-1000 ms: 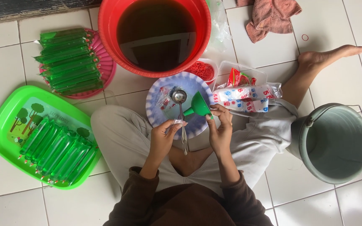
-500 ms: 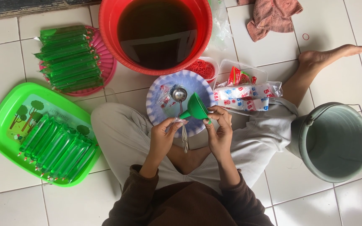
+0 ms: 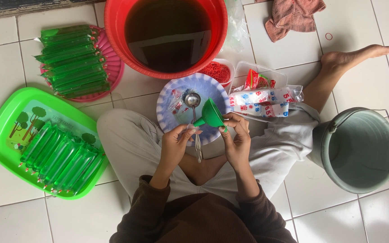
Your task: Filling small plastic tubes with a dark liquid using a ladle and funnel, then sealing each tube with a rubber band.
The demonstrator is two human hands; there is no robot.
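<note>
Both hands meet over the lap, just on the near side of the blue patterned plate [image 3: 167, 96]. The right hand [image 3: 237, 144] is closed around the green funnel [image 3: 210, 114], fingers pinching its cone near the rim, spout pointing toward the left hand [image 3: 175, 144]. That one is curled shut on the mouth of a thin clear plastic sleeve [image 3: 198, 150], which hangs limp between the knees.

The sleeve looks feather-light, floppy and slick, so I'd say the only sound hold is right at the open mouth, gathered tight around the spout. The funnel looks stiff, light plastic, easy to grip by the cone.

On the plate lies a small metal ladle [image 3: 192, 100]. Beyond the plate sits the big red tub [image 3: 113, 27], full of dark liquid. Beside the plate's far right edge, a small dish of red rubber bands [image 3: 215, 72] and a clear container [image 3: 278, 74] with packets. Left of the plate, a pink tray [image 3: 113, 67] stacked with filled green tubes, and nearer, a green tray [image 3: 5, 130] with more. Right of the plate, past the knee, a grey-green bucket [image 3: 361, 148]. A pink cloth [image 3: 293, 18] lies far right of the tub.

Everything sits on a white tiled floor [image 3: 5, 220], smooth and probably slippery when wet, the person cross-legged with one bare foot out.
</note>
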